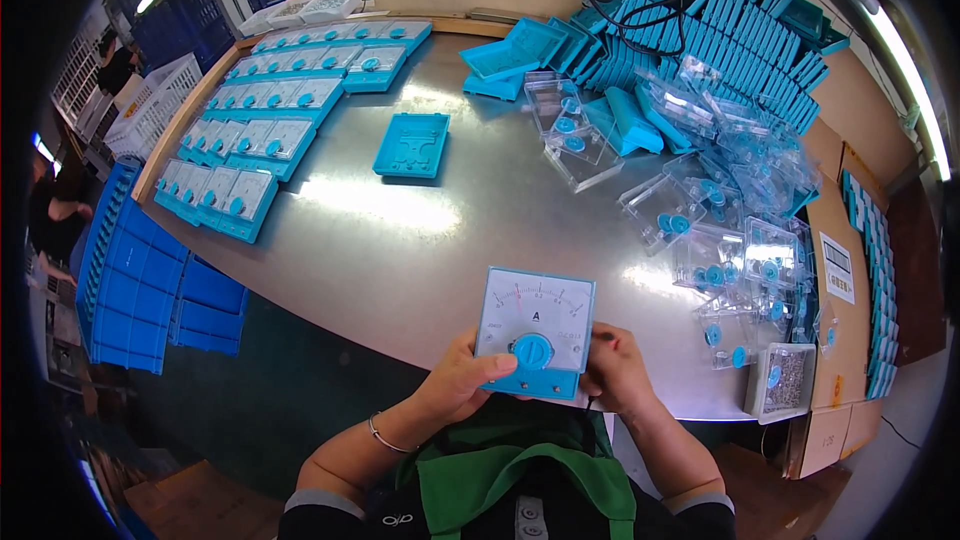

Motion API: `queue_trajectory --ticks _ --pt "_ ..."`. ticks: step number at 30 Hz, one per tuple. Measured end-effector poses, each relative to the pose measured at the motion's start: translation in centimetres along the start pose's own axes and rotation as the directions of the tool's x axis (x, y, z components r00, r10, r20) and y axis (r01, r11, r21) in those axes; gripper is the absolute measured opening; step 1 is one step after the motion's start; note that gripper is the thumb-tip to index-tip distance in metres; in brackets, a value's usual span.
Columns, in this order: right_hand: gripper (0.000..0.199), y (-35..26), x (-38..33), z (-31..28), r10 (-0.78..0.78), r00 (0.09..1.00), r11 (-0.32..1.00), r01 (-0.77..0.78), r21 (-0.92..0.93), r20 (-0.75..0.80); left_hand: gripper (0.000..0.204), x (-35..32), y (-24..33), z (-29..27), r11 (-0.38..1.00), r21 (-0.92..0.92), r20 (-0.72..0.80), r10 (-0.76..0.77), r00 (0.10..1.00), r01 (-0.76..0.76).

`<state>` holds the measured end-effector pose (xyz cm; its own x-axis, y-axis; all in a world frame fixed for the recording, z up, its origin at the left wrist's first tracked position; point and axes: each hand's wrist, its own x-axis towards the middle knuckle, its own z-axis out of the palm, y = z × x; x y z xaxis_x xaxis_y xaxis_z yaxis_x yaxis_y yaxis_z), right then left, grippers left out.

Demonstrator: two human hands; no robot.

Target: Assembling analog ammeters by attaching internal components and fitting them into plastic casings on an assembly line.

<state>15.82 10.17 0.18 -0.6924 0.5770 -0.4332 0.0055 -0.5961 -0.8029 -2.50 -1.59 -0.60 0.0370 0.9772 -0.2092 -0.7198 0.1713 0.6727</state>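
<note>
My left hand (462, 378) grips an ammeter (537, 325) by its lower left corner, the thumb lying on the front beside the round blue knob. The meter has a white dial face with a curved scale, a thin red needle and a blue case, and it faces up toward me. At its lower right edge my right hand (618, 370) is closed, fingers curled. Something small and dark shows at those fingers, too hidden to name. Beyond the meter, a blue open case (412, 146) lies alone on the metal table (370, 270).
Rows of assembled meters (270, 98) stand at the far left. Clear covers with blue knobs (715, 190) lie heaped at the right, before stacked blue cases (730, 30). A white tray of small parts (785, 385) sits at the right edge. Blue crates (140, 270) stand off the table's left.
</note>
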Motion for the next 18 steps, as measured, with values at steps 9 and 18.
queue_trajectory --ticks 9,18 --pt "0.015 3.1 -0.4 0.2 -0.25 0.96 0.957 0.265 -0.115 0.128 0.053 0.1 -0.7 1.4 0.994 -0.1 0.038 -0.044 0.998 0.048" --pt "0.015 4.4 -1.2 -0.5 -0.384 0.916 0.91 0.397 -0.121 0.116 0.051 0.1 -1.4 2.0 0.993 -0.106 0.059 -0.051 0.997 0.057"
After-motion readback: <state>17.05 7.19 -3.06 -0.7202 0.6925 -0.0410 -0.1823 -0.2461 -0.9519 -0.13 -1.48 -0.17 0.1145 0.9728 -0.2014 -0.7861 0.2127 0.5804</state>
